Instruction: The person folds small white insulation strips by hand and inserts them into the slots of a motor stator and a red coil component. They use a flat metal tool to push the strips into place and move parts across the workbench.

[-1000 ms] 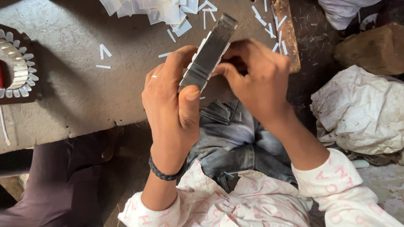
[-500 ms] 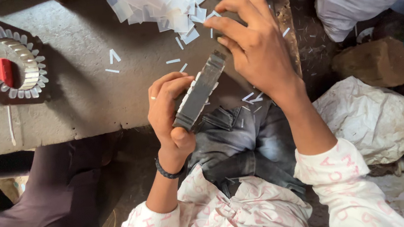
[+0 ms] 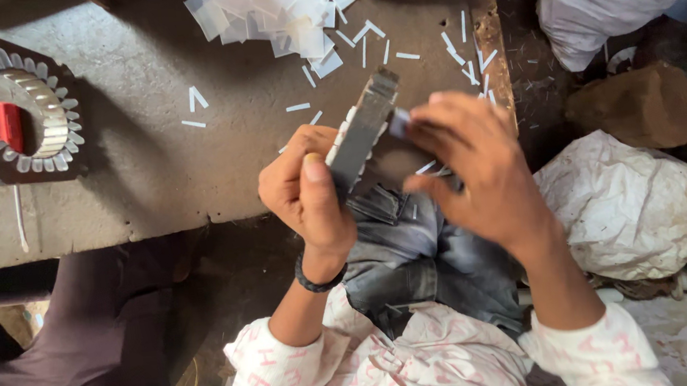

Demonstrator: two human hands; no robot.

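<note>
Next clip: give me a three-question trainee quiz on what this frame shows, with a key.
1. True or false: the left hand grips the grey metal block.
2. Which lies at the table's far edge? A) pile of pale paper slips B) a hammer C) a bowl of screws
3. Where does the round toothed metal ring with a red part sit relative to the hands?

Key:
1. True; its thumb lies along the block's side.
2. A.
3. On the table, well to the left of both; the right hand, blurred, is at the block's upper end.
</note>
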